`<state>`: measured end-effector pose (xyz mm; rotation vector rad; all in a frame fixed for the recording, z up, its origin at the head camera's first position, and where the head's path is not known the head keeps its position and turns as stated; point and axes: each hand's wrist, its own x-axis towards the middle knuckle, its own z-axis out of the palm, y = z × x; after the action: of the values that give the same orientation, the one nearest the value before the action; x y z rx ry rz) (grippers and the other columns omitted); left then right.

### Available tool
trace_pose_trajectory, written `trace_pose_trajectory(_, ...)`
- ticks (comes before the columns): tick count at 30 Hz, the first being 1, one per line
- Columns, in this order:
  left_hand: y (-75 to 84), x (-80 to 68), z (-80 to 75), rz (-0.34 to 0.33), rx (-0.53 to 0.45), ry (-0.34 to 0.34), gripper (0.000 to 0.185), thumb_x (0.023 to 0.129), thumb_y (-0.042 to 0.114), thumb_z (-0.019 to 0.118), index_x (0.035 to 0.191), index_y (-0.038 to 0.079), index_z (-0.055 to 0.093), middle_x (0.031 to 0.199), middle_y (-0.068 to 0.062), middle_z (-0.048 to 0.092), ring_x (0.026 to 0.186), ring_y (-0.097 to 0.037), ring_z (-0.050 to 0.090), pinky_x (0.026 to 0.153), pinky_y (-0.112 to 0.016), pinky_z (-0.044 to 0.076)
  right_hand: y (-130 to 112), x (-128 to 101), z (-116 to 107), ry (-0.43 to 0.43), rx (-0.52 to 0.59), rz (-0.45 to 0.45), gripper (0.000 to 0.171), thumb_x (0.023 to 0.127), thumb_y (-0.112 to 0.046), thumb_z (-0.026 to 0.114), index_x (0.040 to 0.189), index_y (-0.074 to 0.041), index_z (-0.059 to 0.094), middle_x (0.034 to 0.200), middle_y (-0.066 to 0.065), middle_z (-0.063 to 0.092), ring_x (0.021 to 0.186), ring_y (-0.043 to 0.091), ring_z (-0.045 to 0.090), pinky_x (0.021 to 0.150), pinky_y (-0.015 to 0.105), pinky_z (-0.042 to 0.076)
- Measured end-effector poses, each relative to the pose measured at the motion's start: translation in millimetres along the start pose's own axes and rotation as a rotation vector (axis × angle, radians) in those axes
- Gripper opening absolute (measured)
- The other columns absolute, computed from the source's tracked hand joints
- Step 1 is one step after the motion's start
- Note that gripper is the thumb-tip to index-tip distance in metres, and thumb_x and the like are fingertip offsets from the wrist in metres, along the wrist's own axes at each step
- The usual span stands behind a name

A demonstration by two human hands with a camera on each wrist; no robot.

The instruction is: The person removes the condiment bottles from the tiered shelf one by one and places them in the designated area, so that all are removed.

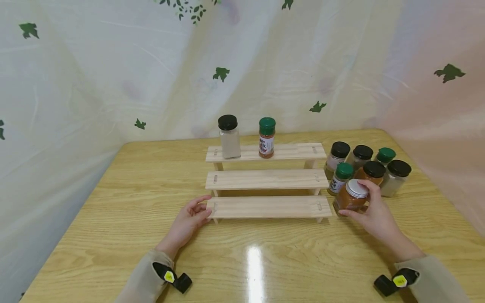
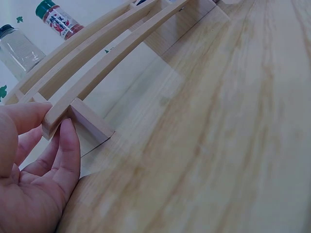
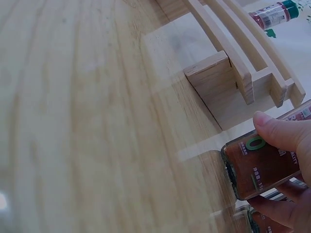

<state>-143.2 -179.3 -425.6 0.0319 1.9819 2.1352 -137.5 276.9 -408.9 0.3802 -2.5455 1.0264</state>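
Note:
A three-tier wooden spice rack (image 1: 265,180) stands on the table. At the left end of its lowest board my left hand (image 1: 191,219) pinches the wood between thumb and fingers, as the left wrist view shows up close. My right hand (image 1: 373,212) grips a spice jar (image 1: 350,198) with a silver lid and reddish-brown powder, just off the rack's right end. Printed lettering shows on that jar (image 3: 260,165) in the right wrist view. On the top board stand a black-lidded glass jar (image 1: 229,139) of pale contents and a green-capped red spice bottle (image 1: 267,141).
Several more jars cluster right of the rack, behind the held one: a small green-capped bottle (image 1: 342,177), a black-lidded jar (image 1: 337,158) and a pale jar (image 1: 395,179) among them. A leaf-patterned curtain (image 1: 170,84) hangs behind the wooden table (image 1: 151,176).

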Motion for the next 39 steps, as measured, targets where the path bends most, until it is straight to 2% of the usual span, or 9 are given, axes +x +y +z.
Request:
trace_pose_trajectory(2,0.1,0.0,-0.2,-0.003,0.002,0.001,0.052,0.091,-0.007,0.052,0.14,-0.009,0.033,0.093,0.006,0.059,0.085,-0.003,0.059,0.076,-0.016,0.052,0,0,0,-0.001,-0.01,0.008,0.096,0.06,0.015,0.08,0.134,0.003,0.02,0.115,0.027,0.042,0.089,-0.01,0.043,0.06,0.002,0.041)
trace_pose_trajectory(8,-0.1,0.5,-0.9,-0.009,0.005,-0.001,0.052,0.091,-0.006,0.052,0.14,-0.008,0.034,0.094,0.005,0.059,0.085,-0.003,0.059,0.076,-0.016,0.052,-2,1,-2,-0.011,-0.004,0.031,0.094,0.062,0.012,0.081,0.134,0.003,0.021,0.121,0.03,0.039,0.102,0.043,0.048,0.069,-0.005,0.033)
trace_pose_trajectory(12,-0.6,0.8,-0.9,-0.004,-0.003,-0.008,0.052,0.092,-0.007,0.051,0.14,-0.008,0.033,0.094,0.005,0.059,0.086,-0.004,0.059,0.077,-0.017,0.052,-2,1,-5,0.016,-0.001,-0.001,0.09,0.061,0.011,0.082,0.132,0.005,0.028,0.121,0.027,0.041,0.109,0.011,0.047,0.075,-0.007,0.03)
trace_pose_trajectory(16,-1.0,0.7,-1.0,-0.002,-0.005,-0.009,0.052,0.092,-0.007,0.05,0.14,-0.008,0.033,0.095,0.005,0.059,0.086,-0.004,0.06,0.077,-0.017,0.053,-3,3,-11,0.025,0.024,-0.031,0.086,0.061,0.01,0.083,0.13,0.006,0.032,0.12,0.023,0.043,0.104,-0.018,0.031,0.077,-0.006,0.032)
trace_pose_trajectory(19,-0.9,0.6,-1.1,-0.001,0.002,-0.007,0.051,0.092,-0.006,0.051,0.14,-0.008,0.033,0.095,0.005,0.059,0.086,-0.004,0.059,0.077,-0.017,0.052,-6,6,-16,0.029,0.026,-0.047,0.085,0.06,0.009,0.083,0.129,0.007,0.033,0.12,0.023,0.044,0.101,-0.019,0.034,0.076,-0.005,0.032)
trace_pose_trajectory(22,-0.3,0.3,-0.8,-0.001,0.006,-0.007,0.052,0.092,-0.006,0.051,0.14,-0.007,0.033,0.095,0.004,0.059,0.086,-0.004,0.059,0.077,-0.017,0.052,-10,9,-23,0.045,0.022,-0.07,0.083,0.06,0.009,0.084,0.127,0.008,0.036,0.115,0.008,0.048,0.098,-0.017,0.037,0.077,-0.005,0.033)
trace_pose_trajectory(26,0.0,-0.1,-0.3,-0.001,0.011,-0.004,0.051,0.092,-0.006,0.051,0.14,-0.008,0.033,0.095,0.005,0.059,0.086,-0.003,0.059,0.077,-0.016,0.052,-16,15,-32,0.068,0.026,-0.088,0.076,0.06,0.012,0.082,0.123,0.008,0.04,0.109,0.002,0.047,0.099,-0.013,0.039,0.079,-0.005,0.034)
trace_pose_trajectory(31,1.0,-1.3,0.0,0.001,0.014,-0.004,0.051,0.092,-0.005,0.052,0.14,-0.007,0.034,0.095,0.005,0.059,0.086,-0.003,0.059,0.077,-0.017,0.052,-27,24,-43,0.075,0.035,-0.085,0.073,0.06,0.019,0.078,0.122,0.011,0.04,0.112,0.017,0.044,0.102,-0.013,0.038,0.081,-0.005,0.034)
trace_pose_trajectory(39,0.2,-0.6,-1.0,0.003,0.035,0.001,0.05,0.093,-0.003,0.053,0.14,-0.006,0.035,0.095,0.004,0.059,0.086,-0.003,0.059,0.077,-0.018,0.053,-38,36,-57,0.086,0.008,-0.062,0.066,0.066,0.013,0.078,0.121,0.01,0.043,0.112,0.004,0.043,0.101,-0.015,0.036,0.081,-0.007,0.032)
